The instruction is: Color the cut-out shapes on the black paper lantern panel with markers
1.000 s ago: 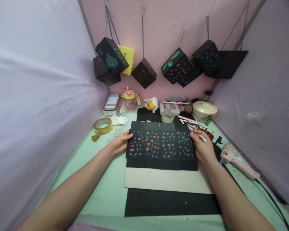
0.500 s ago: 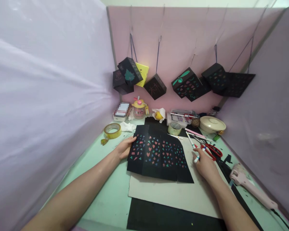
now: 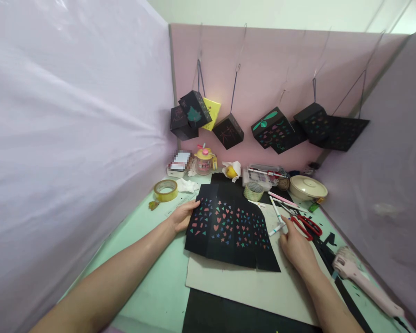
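My left hand (image 3: 183,217) grips the left edge of a black paper sheet (image 3: 225,258), thumb on top. Creases divide the sheet into panels dotted with small hearts, stars and triangles in pink, blue and green. It is raised at a tilt over a pale board (image 3: 222,277). To its right, my right hand (image 3: 294,240) is closed on a slim white marker (image 3: 276,229) with teal bands, its end pointing toward the sheet but apart from it. A second white marker (image 3: 275,207) lies just beyond those fingers. Red-handled scissors (image 3: 310,225) rest beside this hand.
A pink glue gun (image 3: 367,282) lies at the right among black scraps. Yellow tape (image 3: 165,190), a patterned tape roll (image 3: 253,191), a lidded cup (image 3: 204,163) and a cream bowl (image 3: 308,188) stand toward the back. Black paper boxes (image 3: 229,132) hang along the pink wall.
The marker in my right hand has swung and shifted left, toward the sheet. My left hand keeps its hold on the sheet. The whole view has shifted slightly.
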{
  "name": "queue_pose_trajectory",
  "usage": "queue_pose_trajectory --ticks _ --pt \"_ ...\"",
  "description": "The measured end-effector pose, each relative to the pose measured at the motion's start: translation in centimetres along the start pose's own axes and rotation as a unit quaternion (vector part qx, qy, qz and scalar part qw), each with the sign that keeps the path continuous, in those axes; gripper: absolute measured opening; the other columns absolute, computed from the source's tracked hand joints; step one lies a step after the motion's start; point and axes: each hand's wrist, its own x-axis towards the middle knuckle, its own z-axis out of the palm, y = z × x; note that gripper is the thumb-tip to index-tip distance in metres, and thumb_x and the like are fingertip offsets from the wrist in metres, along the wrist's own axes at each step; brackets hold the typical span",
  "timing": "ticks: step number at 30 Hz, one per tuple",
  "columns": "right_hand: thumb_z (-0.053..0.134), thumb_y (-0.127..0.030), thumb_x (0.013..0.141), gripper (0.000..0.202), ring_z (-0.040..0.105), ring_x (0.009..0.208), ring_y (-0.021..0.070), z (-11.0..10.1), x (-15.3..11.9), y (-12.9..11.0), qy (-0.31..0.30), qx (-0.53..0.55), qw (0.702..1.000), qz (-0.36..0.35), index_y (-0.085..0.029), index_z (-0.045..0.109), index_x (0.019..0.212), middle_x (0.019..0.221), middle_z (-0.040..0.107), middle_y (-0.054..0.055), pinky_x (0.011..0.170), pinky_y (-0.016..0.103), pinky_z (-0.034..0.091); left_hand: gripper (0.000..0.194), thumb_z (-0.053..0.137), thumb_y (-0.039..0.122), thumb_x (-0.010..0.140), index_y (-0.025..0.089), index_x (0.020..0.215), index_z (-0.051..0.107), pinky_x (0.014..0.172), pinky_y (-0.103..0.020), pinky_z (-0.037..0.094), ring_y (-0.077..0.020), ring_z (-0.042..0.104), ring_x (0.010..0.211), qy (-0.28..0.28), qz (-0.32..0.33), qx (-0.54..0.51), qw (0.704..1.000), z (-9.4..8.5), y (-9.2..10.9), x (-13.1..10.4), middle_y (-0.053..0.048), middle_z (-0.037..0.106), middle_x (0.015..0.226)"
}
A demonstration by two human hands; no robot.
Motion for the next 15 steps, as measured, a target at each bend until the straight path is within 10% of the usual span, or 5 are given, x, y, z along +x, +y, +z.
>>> queue_pose_trajectory --ticks 9,15 --pt "0.043 -0.037 0.083 0.041 0.059 0.070 0.0202 -0.4 -0.4 -1.4 0.062 0.240 0.969 -0.018 -0.017 0.051 0.119 0.078 0.061 0.003 0.068 0.031 0.045 0.023 0.059 0.015 0.083 0.012 0.106 0.061 0.087 -0.036 0.051 -0.0233 0.068 0.092 0.003 0.018 -0.008 1.000 1.1 0.9 -0.5 -0.011 0.070 0.096" --pt "0.049 -0.043 0.083 0.036 0.057 0.068 0.0181 -0.6 -1.0 -2.9 0.018 0.364 0.930 -0.053 -0.018 0.057 0.107 0.079 0.060 0.003 0.063 0.030 0.046 0.020 0.060 0.014 0.082 0.013 0.102 0.064 0.078 -0.030 0.053 -0.0190 0.068 0.080 0.007 0.103 0.057 0.993 6.2 4.8 -2.7 -0.008 0.070 0.092"
